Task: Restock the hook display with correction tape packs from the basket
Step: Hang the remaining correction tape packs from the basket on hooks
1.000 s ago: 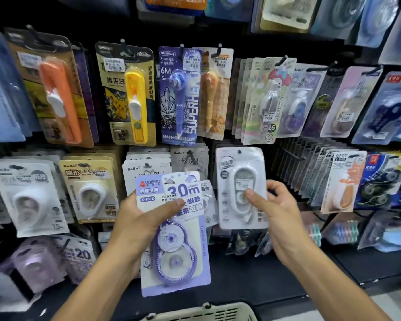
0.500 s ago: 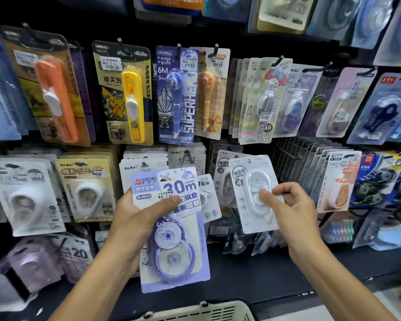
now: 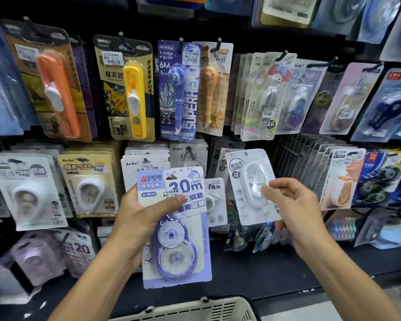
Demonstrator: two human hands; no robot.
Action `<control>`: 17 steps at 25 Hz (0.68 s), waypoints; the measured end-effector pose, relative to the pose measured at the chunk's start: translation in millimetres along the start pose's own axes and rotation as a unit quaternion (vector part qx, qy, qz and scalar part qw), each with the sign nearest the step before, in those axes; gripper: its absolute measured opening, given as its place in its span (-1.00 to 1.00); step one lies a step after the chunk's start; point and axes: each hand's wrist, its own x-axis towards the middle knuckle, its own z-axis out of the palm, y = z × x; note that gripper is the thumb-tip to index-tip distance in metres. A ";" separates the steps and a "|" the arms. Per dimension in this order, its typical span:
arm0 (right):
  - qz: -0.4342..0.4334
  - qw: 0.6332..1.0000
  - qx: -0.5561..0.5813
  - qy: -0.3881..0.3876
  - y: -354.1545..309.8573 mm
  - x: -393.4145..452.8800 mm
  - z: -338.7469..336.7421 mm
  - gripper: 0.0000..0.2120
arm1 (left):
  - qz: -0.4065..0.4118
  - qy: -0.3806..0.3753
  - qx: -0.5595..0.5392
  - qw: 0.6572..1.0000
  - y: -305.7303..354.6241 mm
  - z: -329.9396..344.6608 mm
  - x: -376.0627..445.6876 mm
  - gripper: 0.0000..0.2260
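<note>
— What was in my left hand (image 3: 139,218)?
— A purple 30m pack (image 3: 175,228), upright.
— And my right hand (image 3: 294,209)?
— A white pack (image 3: 250,186) (tilted), before the hooks; basket (image 3: 195,310) below.

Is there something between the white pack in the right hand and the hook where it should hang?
Nothing visible blocks it. The right hand holds the white pack tilted in front of a matching white pack on the display. The hook itself is hidden, so I cannot tell how full it is.

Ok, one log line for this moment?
left hand: holds purple pack | right hand: pinches white pack near hooks | basket: below
</note>
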 end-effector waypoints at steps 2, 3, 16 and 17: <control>-0.011 0.999 -0.005 0.030 1.4 -0.8 2.6 -0.92 | 0.000 0.006 -0.003 1.000 0.3 -0.2 0.2 -0.73; -0.016 0.999 -0.004 0.048 2.5 0.4 2.7 -0.92 | -0.002 0.007 -0.005 1.000 1.0 0.2 -0.2 -0.73; -0.018 0.997 -0.065 0.046 8.0 -1.0 5.0 -0.89 | -0.008 0.032 -0.020 0.999 2.2 0.8 -3.3 -0.59; -0.003 0.995 -0.096 0.036 8.0 -0.8 4.6 -0.88 | -0.012 0.032 -0.022 0.999 2.4 0.6 -3.6 -0.60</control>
